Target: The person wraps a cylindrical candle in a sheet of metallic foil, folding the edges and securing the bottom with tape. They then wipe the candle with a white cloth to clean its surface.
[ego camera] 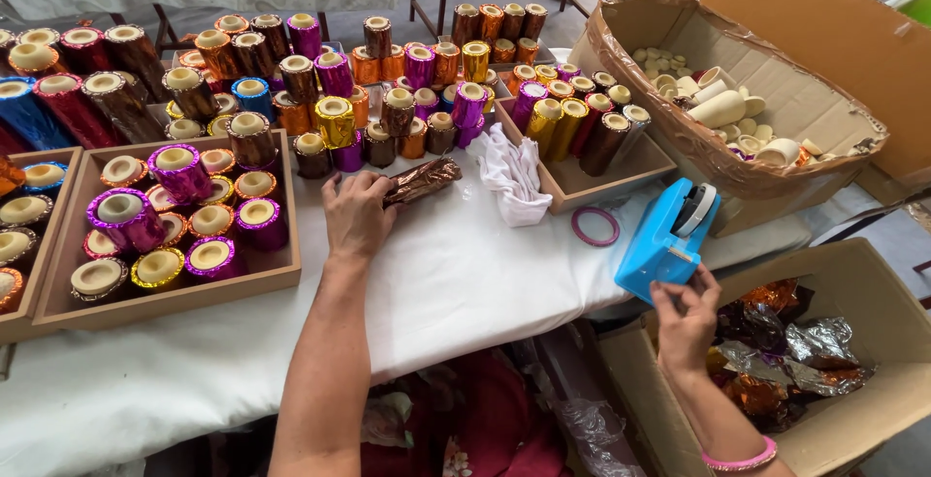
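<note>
Right hand [685,320] pinches the blue tape dispenser's [667,238] lower edge at the surface's edge; left hand [357,213], palm down, grips a brown foil-wrapped roll [423,179] at its fingertips.

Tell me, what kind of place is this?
Probably a small handicraft workshop where candles are wrapped in foil. Rows of foil-wrapped candles fill the white table, a cardboard box holds plain ones, and the left hand holds a brown-foiled piece while the right hand touches a blue tape dispenser.
</note>
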